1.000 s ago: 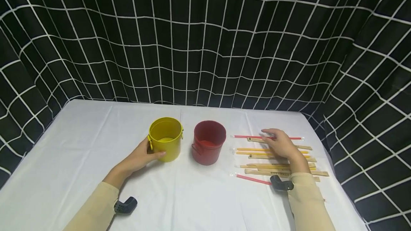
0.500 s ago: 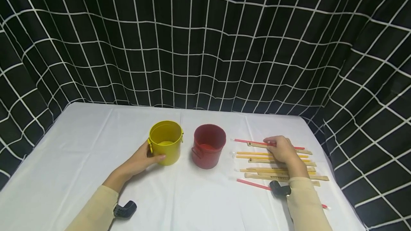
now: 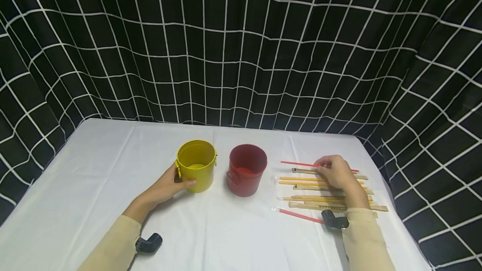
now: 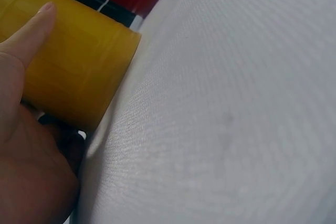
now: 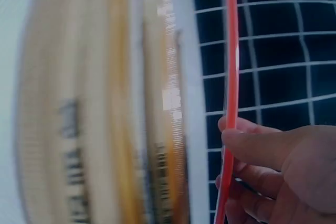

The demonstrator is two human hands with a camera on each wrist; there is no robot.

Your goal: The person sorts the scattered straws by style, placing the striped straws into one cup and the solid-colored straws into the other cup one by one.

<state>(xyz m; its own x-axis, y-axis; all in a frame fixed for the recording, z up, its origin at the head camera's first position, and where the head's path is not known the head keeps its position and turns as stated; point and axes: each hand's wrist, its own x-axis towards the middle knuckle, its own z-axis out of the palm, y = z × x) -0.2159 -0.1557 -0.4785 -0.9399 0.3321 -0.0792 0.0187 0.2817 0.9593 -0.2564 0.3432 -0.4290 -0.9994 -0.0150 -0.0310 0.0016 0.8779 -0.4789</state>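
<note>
My left hand (image 3: pixel 162 189) grips a small yellow bucket (image 3: pixel 201 179) from its left side, thumb across the front. The bucket stands upright on the white cloth, and nothing shows inside it. On the right, my right hand (image 3: pixel 339 172) pinches a red drinking straw (image 3: pixel 299 163) in a clear wrapper between thumb and fingers. In the right wrist view, the red straw (image 5: pixel 231 77) is raised off the cloth, against the dark backdrop. Just right of the yellow bucket stands a red bucket (image 3: pixel 244 183), untouched.
Below my right hand lie several paper-wrapped straws (image 3: pixel 306 205) and orange straws (image 3: pixel 297 182), side by side. Another red straw (image 3: pixel 301 216) lies nearest me, partly under the right wrist camera. A black gridded curtain (image 3: pixel 226 53) stands behind the white table (image 3: pixel 233 237).
My right hand has come down on the far red straw, taken it between thumb and fingers, and raised it slightly. The left hand keeps its grip on the yellow bucket.
</note>
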